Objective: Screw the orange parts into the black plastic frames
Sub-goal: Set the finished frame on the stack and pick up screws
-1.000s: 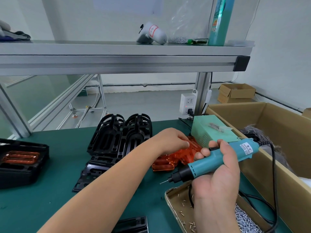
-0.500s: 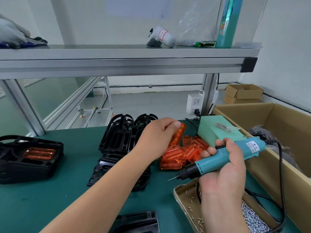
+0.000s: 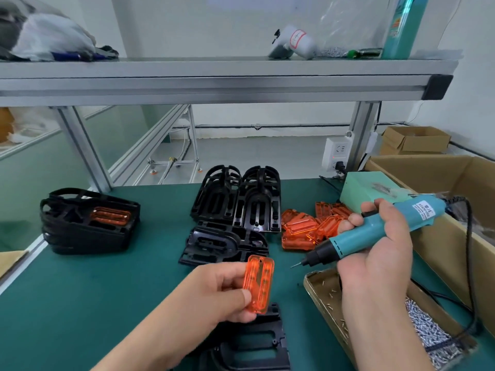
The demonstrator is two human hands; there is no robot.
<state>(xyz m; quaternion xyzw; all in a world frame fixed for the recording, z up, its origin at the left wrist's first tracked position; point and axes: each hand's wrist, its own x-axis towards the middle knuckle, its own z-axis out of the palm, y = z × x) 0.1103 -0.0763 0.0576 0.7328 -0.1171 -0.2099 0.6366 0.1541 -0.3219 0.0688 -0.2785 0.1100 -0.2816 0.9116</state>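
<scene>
My left hand [image 3: 214, 293] pinches one clear orange part [image 3: 259, 283], held upright above a black plastic frame [image 3: 254, 344] lying at the near edge of the green table. My right hand [image 3: 375, 253] grips a teal electric screwdriver [image 3: 375, 231], its bit pointing left and down over the table. A pile of orange parts [image 3: 302, 231] lies behind the bit. Several bare black frames [image 3: 235, 204] sit in the middle of the table. At the left stands a stack of black frames [image 3: 85, 223] with an orange part fitted in the top one.
A shallow tray of small screws [image 3: 321, 285] sits under my right wrist. A large open cardboard box [image 3: 439, 170] lines the right side, with a green power unit [image 3: 361, 188] beside it. The screwdriver cable [image 3: 468, 263] loops over the box edge. An aluminium shelf [image 3: 214, 81] runs overhead.
My left hand has lifted one orange part from the pile and drawn it back toward me, over the near black frame. My right hand with the screwdriver has stayed roughly in place.
</scene>
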